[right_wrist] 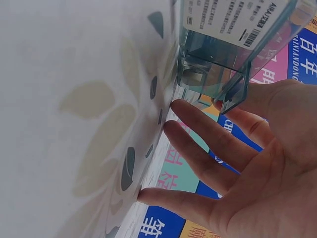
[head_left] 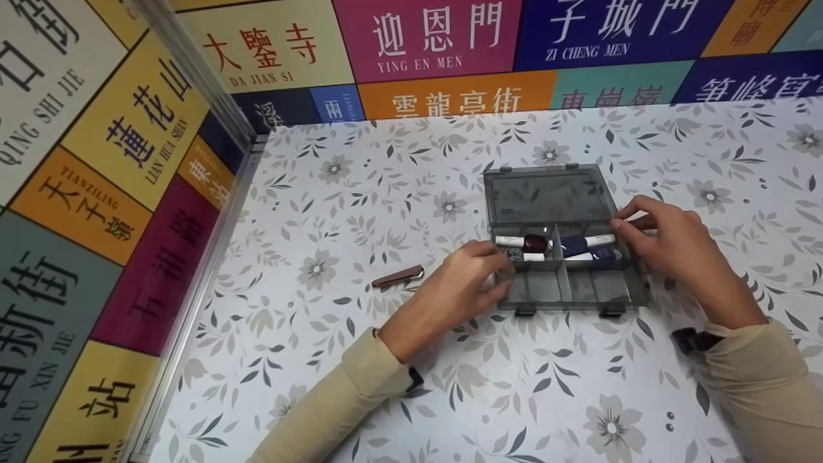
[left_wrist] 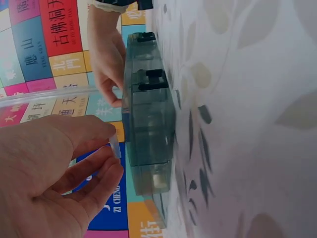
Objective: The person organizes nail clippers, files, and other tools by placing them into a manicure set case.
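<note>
Two walls (head_left: 128,135) of coloured panels with lettering rise at the left and behind the bench (head_left: 501,399), which wears a white covering with grey flowers and leaves. Leftmost on it lies a small brown tool (head_left: 397,276), just beside the left wrist. Next comes the left hand (head_left: 456,276), reaching out of a beige sleeve (head_left: 321,411) to the near left part of the box (head_left: 535,286). Its grip is closed: thumb and fingertips pinch a small pale piece (left_wrist: 115,148), too little of which shows to say what it is. Grey and see-through, the box sits on the bench between the hands, its lid (head_left: 546,196) laid back on the far side and two dark latches (head_left: 525,311) along the near edge. Inside, the left compartment of the back row holds a dark red bottle (head_left: 535,243) and a green one, both with white caps; the right compartment holds two dark blue bottles (head_left: 574,245), also white-capped. A white label (right_wrist: 230,20) with a barcode shows on the box in the right wrist view. At the far right is the right hand (head_left: 675,241), likewise sleeved in beige; its grip takes the box's right rim between thumb and forefinger, the other fingers stretched toward the bench, tips touching the covering.
</note>
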Demonstrator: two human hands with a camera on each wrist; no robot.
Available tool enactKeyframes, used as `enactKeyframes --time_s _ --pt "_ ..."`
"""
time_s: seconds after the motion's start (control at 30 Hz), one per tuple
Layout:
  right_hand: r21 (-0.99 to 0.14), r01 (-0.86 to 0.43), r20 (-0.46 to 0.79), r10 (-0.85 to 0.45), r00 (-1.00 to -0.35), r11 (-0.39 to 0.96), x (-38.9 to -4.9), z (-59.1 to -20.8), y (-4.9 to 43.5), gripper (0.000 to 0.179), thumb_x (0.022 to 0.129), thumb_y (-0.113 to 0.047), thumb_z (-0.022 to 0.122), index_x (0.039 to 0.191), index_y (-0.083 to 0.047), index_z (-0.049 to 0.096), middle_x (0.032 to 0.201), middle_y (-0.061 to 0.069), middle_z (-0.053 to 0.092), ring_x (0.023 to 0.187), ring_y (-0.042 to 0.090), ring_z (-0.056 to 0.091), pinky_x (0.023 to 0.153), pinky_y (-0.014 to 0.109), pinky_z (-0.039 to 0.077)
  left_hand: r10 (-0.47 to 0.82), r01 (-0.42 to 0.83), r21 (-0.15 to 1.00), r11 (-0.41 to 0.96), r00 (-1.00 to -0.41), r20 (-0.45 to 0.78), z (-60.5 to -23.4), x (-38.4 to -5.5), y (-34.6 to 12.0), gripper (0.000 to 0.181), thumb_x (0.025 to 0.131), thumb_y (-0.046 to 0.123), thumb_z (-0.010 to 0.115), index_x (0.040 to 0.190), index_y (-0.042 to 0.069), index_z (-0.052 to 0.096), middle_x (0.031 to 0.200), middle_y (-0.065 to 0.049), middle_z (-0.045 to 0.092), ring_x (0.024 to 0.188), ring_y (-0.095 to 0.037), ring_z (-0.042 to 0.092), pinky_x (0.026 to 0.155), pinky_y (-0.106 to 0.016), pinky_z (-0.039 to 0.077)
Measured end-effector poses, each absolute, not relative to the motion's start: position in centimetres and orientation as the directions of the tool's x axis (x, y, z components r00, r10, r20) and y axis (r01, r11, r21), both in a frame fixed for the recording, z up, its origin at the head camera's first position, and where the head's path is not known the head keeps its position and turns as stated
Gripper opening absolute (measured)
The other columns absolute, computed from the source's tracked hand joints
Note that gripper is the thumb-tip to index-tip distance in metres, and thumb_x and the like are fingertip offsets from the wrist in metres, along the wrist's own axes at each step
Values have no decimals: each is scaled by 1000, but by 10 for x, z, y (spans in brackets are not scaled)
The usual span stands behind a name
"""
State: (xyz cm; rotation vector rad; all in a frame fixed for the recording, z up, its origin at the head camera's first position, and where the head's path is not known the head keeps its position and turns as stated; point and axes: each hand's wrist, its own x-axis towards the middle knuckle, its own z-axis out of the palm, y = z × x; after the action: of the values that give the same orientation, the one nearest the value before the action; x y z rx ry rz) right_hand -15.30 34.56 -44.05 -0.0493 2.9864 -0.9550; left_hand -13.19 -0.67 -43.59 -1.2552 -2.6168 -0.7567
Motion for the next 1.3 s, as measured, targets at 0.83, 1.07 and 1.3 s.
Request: enactKeyframes --time_s 0.83,1.07,1.3 --pt "-565 -29 10 -28 -1000 825 -153 -441 346 29 109 -39 65 120 -13 71 121 26 77 126 55 67 92 63 48 691 739 387 551 -664 285 -435 -131 -10 15 100 25 80 109 14 82 118 -2 75 113 -18 71 95 -16 58" --pt "-561 -37 23 -28 -999 827 -153 -441 346 29 109 -38 65 120 -13 72 119 25 78 118 52 72 89 58 48 679 739 371 563 -669 302 -433 -135 -16 10 99 23 81 103 14 81 112 -2 75 110 -19 70 98 -23 59" --pt "-564 -40 27 -30 -999 825 -153 -441 346 28 109 -38 65 120 -13 72 119 25 78 121 54 70 92 62 48 647 684 452 572 -715 264 -431 -142 -24 13 99 21 81 108 11 81 114 -5 76 112 -20 73 99 -23 60"
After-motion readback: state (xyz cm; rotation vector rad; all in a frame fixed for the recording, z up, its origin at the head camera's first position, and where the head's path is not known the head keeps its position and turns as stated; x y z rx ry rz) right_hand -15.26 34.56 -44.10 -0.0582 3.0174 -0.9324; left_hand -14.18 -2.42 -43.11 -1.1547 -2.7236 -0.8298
